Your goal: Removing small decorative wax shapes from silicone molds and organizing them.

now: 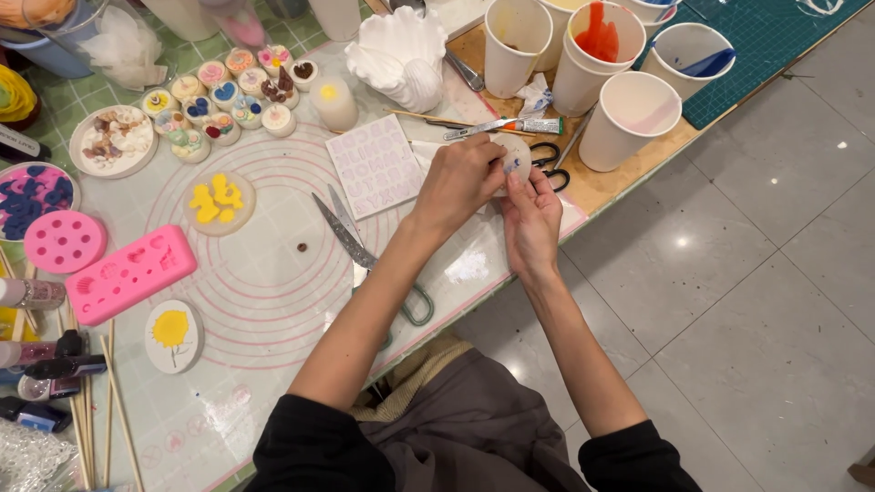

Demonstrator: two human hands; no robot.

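Your left hand (456,185) and right hand (530,219) both pinch the small round white plaster disc (513,157) above the tabletop (273,301) edge, just beside the black-handled scissors (550,164). Keep your grip on its rim, fingertips clear of the blue spot. It faces up towards you; being round, it has no long axis

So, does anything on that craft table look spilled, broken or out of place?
Nothing looks spilled or broken. The large open scissors lie with their green handles hanging past the table edge, close to the person's lap. Both hands, left hand and right hand, hold a small round white piece.
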